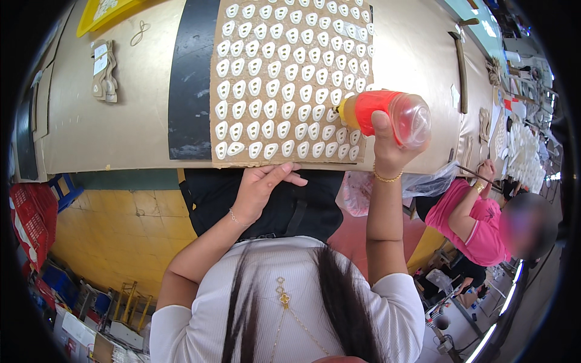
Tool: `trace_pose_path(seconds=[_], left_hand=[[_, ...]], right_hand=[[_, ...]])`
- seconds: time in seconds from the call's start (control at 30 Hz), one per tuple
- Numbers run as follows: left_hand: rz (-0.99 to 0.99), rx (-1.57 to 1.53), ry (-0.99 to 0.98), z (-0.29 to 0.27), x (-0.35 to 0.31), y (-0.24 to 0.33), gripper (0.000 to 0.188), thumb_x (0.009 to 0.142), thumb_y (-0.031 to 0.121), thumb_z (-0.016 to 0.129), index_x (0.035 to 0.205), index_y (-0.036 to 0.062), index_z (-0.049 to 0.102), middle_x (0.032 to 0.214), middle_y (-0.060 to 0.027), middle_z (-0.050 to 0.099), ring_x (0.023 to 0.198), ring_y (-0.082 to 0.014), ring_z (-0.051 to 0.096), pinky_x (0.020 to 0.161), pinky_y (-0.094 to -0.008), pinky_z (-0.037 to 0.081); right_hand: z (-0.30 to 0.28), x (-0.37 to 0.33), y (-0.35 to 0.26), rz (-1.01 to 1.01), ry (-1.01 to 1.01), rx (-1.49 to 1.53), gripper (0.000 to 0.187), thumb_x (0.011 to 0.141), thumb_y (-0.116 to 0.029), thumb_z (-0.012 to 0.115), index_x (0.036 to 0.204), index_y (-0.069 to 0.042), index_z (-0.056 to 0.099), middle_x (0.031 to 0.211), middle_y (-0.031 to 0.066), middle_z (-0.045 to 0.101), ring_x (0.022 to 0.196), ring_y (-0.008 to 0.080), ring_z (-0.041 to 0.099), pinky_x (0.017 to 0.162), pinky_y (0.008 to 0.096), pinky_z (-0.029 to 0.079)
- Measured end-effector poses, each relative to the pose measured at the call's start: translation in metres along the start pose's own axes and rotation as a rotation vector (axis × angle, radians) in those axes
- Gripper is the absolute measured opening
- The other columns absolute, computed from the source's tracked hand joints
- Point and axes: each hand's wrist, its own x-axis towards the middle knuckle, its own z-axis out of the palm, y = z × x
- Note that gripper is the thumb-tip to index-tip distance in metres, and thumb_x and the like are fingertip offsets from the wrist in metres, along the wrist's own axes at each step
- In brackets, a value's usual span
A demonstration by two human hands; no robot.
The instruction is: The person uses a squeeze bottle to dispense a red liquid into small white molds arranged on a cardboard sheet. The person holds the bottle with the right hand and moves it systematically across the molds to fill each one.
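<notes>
My right hand (390, 145) is wrapped round a squeeze bottle (376, 109) with a red band, a clear base and a yellow cap. The bottle lies tilted, its dark-tipped nozzle pointing left, close over the right part of a brown cardboard sheet (290, 158). Rows of small white teardrop-shaped pieces (255, 109), each with two dark marks, cover the sheet. At the sheet's near edge rests my left hand (266, 186), fingers loosely stretched out and holding nothing. Whether the nozzle touches a piece cannot be made out.
A black board (189, 109) lies partly under the sheet. On the tan table (139, 133) are a tagged bundle of brown cutouts (105, 72), a rubber band (140, 33) and a yellow tray (100, 23). A hammer (462, 66) lies right. Another person in pink (466, 221) works farther right.
</notes>
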Motion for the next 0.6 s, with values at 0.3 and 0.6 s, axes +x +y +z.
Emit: trace_pose_path(seconds=[0.3,0.6], left_hand=[[-0.005,-0.001,0.02,0.002,0.0,0.001,0.028,0.088,0.019,0.051,0.096,-0.0065,0.06,0.082,-0.0159,0.066,0.091,-0.0176,0.058,0.091,-0.0304,0.036],[0.001,0.022,0.011,0.001,0.0,0.001,0.029,0.088,0.02,0.052,0.098,-0.0065,0.06,0.082,-0.0144,0.066,0.089,-0.016,0.058,0.089,-0.0287,0.038]], right_hand=[[-0.008,0.002,-0.003,0.041,0.012,-0.052,0.032,0.064,-0.013,0.079,0.083,0.002,0.059,0.075,0.0068,0.058,0.066,0.0145,0.057,0.06,0.0245,0.045],[-0.003,0.011,0.008,0.062,0.155,0.067,0.032,0.07,-0.014,0.075,0.091,0.002,0.058,0.084,0.0071,0.062,0.073,0.0128,0.057,0.067,0.0247,0.046]])
